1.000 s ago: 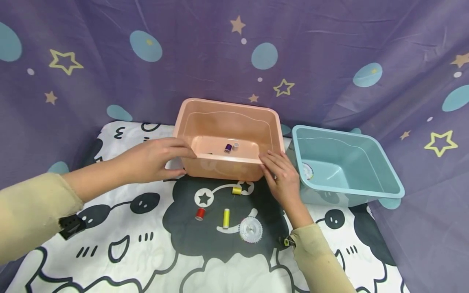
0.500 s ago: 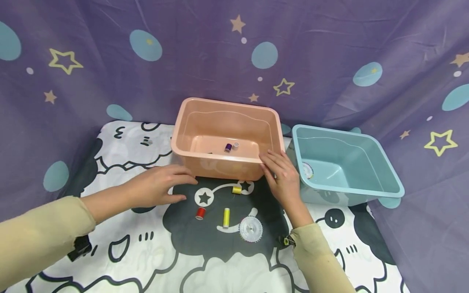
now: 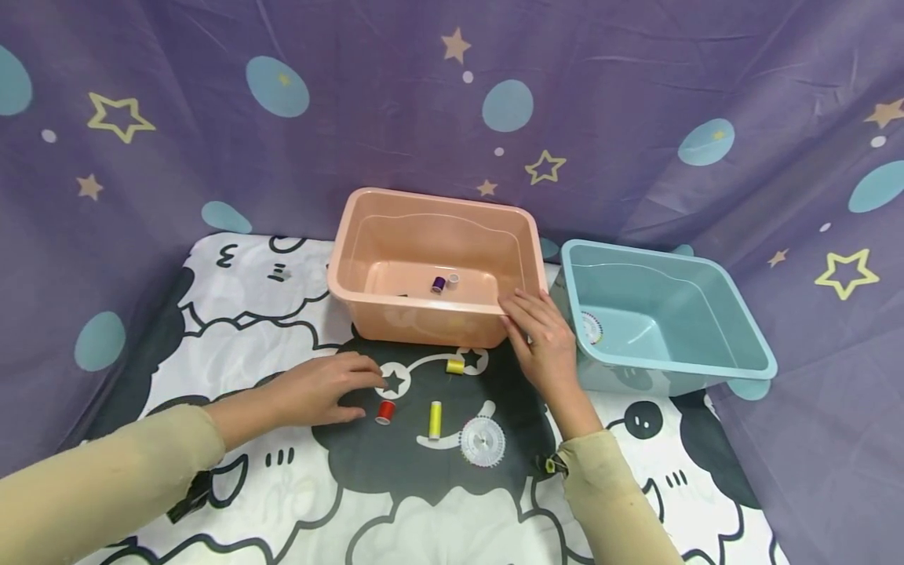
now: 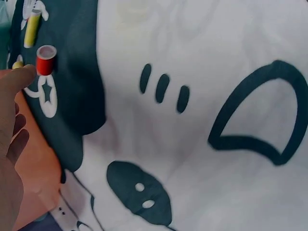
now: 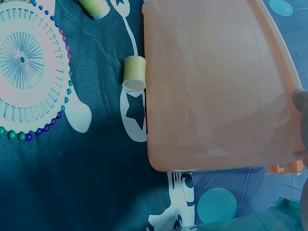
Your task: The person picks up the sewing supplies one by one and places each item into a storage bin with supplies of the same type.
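Left hand (image 3: pixel 328 392): above the cloth, thumb and fingers apart with nothing between them, fingertips just beside the red spool
Right hand (image 3: pixel 544 341): gripping the near rim of the peach tub at its right corner, fingers over the edge, thumb against the outer wall
Red spool (image 3: pixel 384 412): on the dark printed patch of the cloth, in front of the peach tub, nearest object to the left thumb
Tall yellow spool (image 3: pixel 435 421): right of the red spool, well apart from both hands
Small yellow spool (image 5: pixel 134 73): just beside the peach tub's near wall, as the right wrist view shows
Pin wheel (image 3: pixel 482 441): flat on the cloth, coloured pinheads round its edge
Peach tub (image 3: pixel 424 322): purple spool (image 3: pixel 439 284) and white spool (image 3: pixel 453 280) close together on its floor; a dark item is mostly hidden behind the near rim
Blue tub (image 3: pixel 671 366): right of the peach tub, second pin wheel (image 3: pixel 592 328) inside, toward its left wall
Cloth (image 3: pixel 282 494): white, with dark cartoon print
Backdrop (image 3: pixel 395 102): purple, with stars and blue ovals
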A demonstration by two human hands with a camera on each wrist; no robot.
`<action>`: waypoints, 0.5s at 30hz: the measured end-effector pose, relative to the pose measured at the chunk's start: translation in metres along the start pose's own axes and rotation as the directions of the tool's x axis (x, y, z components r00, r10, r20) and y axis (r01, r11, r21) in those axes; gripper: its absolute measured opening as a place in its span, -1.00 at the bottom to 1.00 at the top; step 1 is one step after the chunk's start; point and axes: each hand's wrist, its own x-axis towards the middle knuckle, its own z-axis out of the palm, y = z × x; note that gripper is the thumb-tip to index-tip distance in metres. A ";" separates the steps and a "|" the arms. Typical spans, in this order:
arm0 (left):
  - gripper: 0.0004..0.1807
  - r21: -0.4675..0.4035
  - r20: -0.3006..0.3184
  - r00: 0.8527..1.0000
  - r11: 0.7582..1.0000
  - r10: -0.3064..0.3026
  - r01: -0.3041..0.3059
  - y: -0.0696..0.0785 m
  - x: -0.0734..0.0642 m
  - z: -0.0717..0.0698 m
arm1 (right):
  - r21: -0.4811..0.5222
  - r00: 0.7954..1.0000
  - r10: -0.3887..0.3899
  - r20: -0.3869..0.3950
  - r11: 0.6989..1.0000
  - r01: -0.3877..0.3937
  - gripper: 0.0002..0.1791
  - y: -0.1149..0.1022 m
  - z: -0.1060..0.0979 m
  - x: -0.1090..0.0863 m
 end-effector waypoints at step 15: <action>-0.46 -0.056 0.026 1.000 0.998 -0.016 0.018 -0.009 0.005 0.030 | 0.006 1.000 -0.006 -0.012 1.000 0.006 -0.67 -0.001 0.000 0.001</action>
